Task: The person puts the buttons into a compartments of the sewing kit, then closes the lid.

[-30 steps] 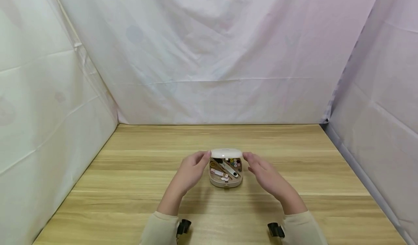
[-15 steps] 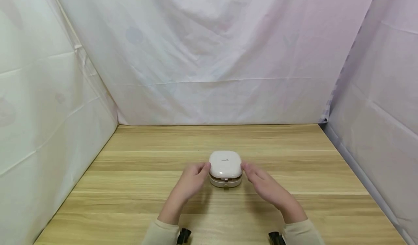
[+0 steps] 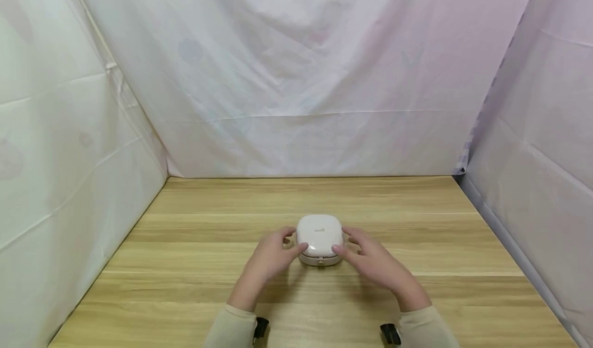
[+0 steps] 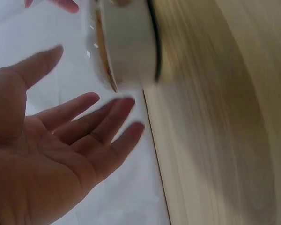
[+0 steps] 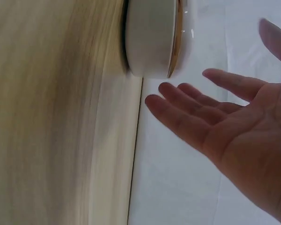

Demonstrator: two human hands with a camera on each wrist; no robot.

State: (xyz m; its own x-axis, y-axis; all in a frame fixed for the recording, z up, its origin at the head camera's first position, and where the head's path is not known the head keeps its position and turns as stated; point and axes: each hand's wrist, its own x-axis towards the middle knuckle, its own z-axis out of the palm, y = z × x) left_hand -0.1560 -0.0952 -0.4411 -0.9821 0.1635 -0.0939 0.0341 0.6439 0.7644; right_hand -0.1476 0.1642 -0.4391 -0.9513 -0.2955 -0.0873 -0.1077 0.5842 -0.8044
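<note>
A small white sewing box (image 3: 319, 232) sits on the table, its glossy lid lowered over the base, with a thin dark seam at the front above a small catch (image 3: 320, 262). At its left side is my left hand (image 3: 272, 255), thumb by the lid's front left corner. My right hand (image 3: 374, 259) mirrors it on the right, thumb by the front right corner. In the left wrist view that hand's fingers (image 4: 126, 105) spread loosely beside the box wall (image 4: 131, 42). The right wrist view likewise has relaxed fingers (image 5: 178, 115) apart from the box. Its contents are hidden.
A wood-grain table (image 3: 208, 224) lies under the box. White cloth hangs behind (image 3: 296, 80), with more cloth at the left (image 3: 55, 132) and right (image 3: 533, 132). A black strap clip (image 3: 390, 333) shows by the right sleeve.
The lid has swung down from raised, covering the buttons and small tools inside, and the front gap has narrowed. Both thumbs have moved out to the lid's front corners.
</note>
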